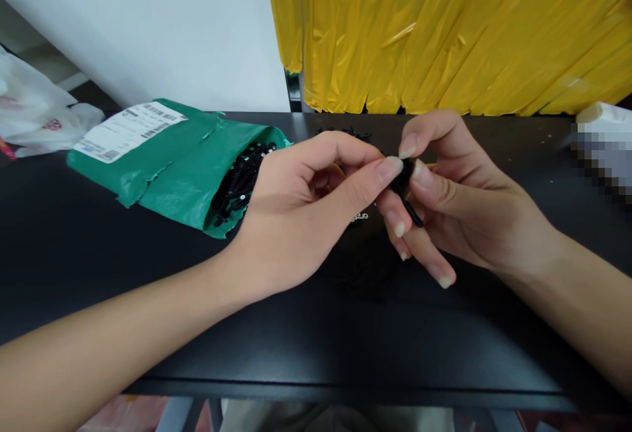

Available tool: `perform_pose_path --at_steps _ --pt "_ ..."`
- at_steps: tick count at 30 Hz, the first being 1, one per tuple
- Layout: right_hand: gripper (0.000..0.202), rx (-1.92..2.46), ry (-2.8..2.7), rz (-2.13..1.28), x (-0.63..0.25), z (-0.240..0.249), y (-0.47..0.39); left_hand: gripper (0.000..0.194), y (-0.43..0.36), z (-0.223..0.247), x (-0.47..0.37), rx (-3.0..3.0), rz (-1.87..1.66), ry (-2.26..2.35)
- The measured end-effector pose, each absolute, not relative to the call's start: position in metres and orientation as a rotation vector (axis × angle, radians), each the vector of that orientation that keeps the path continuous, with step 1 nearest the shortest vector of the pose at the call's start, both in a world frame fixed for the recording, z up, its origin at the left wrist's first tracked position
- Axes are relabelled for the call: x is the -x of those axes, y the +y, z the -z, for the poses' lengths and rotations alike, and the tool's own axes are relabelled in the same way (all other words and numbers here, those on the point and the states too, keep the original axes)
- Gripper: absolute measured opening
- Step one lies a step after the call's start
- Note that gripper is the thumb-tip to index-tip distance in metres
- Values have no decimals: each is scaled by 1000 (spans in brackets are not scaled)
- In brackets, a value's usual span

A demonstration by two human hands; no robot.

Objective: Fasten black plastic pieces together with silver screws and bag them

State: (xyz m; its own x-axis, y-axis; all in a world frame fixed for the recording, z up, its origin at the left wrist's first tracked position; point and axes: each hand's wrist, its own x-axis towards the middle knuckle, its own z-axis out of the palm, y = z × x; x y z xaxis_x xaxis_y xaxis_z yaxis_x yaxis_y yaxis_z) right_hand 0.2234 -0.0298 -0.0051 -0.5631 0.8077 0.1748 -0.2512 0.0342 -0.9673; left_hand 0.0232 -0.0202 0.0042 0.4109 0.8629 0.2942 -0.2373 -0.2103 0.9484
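Note:
A small black piece (pixel 402 178) is pinched between my two hands above the table; its exact kind is mostly hidden by my fingers. My left hand (pixel 316 208) grips it from the left with thumb and forefinger. From the right, my right hand (pixel 459 188) pinches it between thumb and forefinger, its other fingers loosely curled below. A short black rod-like end (pixel 413 213) sticks out beneath the piece, across my right fingers. Under and behind my hands, small silver metal pieces (pixel 360 217) and some black bits (pixel 345 132) lie on the table.
A torn green mailing bag (pixel 172 162) with a white label lies at the left, its open end showing many black parts (pixel 243 178). White plastic bags (pixel 39 106) rest farther left. Yellow plastic sheeting (pixel 444 30) hangs behind the black table (pixel 296 346). A blurred-out white object (pixel 609 135) stands right.

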Motion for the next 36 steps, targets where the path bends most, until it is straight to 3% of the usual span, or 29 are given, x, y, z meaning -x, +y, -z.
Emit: perform_pose_path --at_steps 21,25,28,30,36 --pt "7 620 -1458 -1630 -223 5 -34 19 -18 -6 -22 -1338 -1022 507" --pt "23 682 -1405 -1669 -222 8 -31 17 -14 -3 -21 -1488 -997 542" --pt "31 703 -1378 -1695 -222 9 -28 16 1 -10 -11 -1612 -1175 654" --pt "35 734 -1365 -1672 -222 9 -26 27 16 -24 8 -1745 -1326 698" --pt "37 850 -1293 -1568 -223 6 -23 43 53 -68 93 -2581 -760 1423"
